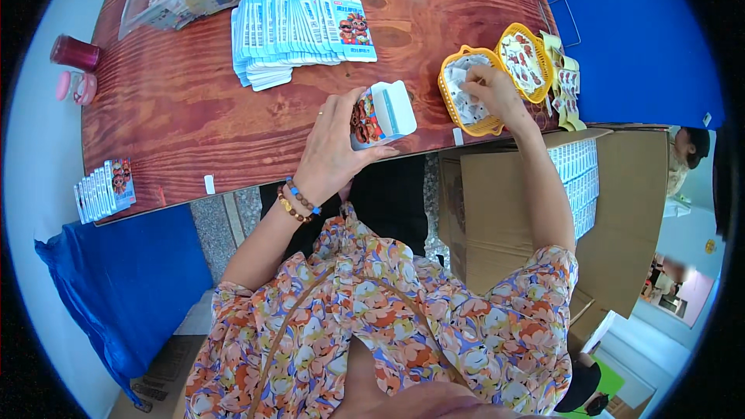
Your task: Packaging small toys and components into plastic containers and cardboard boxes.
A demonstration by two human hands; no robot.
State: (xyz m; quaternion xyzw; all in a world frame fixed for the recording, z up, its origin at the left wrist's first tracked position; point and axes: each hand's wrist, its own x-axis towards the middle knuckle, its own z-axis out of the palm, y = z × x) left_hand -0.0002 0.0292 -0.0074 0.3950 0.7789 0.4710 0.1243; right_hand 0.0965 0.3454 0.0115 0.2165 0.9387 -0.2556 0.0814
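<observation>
My left hand [330, 136] is wrapped round a small upright printed cardboard box [374, 120] near the table's front edge. The box is blue and white with cartoon figures, and its white top flap stands up. To the right, my right hand [493, 91] reaches into a yellow plastic basket [487, 129] of small white and grey pieces. Its thumb and fingertips are pinched together, and I cannot make out what is between them. Beyond the box lies a fanned pile of flattened blue-and-white boxes [291, 27].
A second yellow basket [549, 66] holds reddish printed pieces, beside pale yellow cards [569, 81]. Clear plastic bins [140, 12] line the far edge. A red jar [75, 53], a pink jar [77, 88] and filled boxes [105, 188] stand left. A carton [497, 209] holding rows of boxes [576, 182] is below right.
</observation>
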